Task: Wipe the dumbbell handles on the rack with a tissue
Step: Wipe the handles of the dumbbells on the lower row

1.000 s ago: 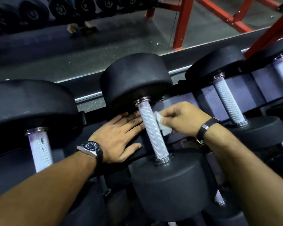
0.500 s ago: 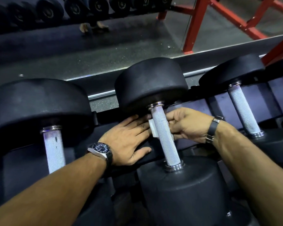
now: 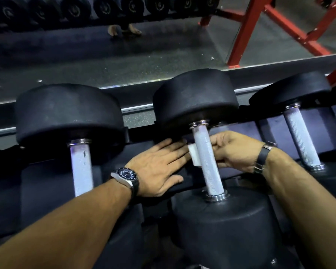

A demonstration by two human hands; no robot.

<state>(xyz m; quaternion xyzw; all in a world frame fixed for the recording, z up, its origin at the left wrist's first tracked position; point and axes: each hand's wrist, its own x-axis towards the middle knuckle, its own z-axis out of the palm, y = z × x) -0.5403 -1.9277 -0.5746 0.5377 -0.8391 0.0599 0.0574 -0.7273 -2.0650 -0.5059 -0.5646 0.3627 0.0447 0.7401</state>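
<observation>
Head view: three black round-head dumbbells lie on a slanted rack (image 3: 318, 131), handles pointing toward the camera. The middle dumbbell handle (image 3: 208, 162) is knurled metal with chrome collars at both ends. The tissue (image 3: 194, 154), a small folded white wad, sits against the left side of that handle, upper half, and passes behind it. The right hand (image 3: 235, 151) reaches in from the right with its fingers curled toward the handle; they seem to pinch the tissue's hidden end, but the contact itself is behind the bar. The left hand (image 3: 159, 167) lies flat on the rack padding, fingers straight and together, tips touching or just beside the tissue; it holds nothing. A wristwatch (image 3: 125, 174) is on the left wrist, a dark band (image 3: 263, 158) on the right. The left dumbbell handle (image 3: 81, 167) shows dark specks; the right dumbbell handle (image 3: 301, 138) is untouched by either hand.

Risks, as judgement: knurling likely snags thin tissue, so a hard drag could shred it and leave lint. The wad covers only a short part of the handle, so the lower half and underside could be missed. Fingers sit between handle and rack, close under the heavy upper head (image 3: 196, 98); if the dumbbell rolls or shifts, they could be pinched. A loose pinch could drop the tissue into the rack gap.
</observation>
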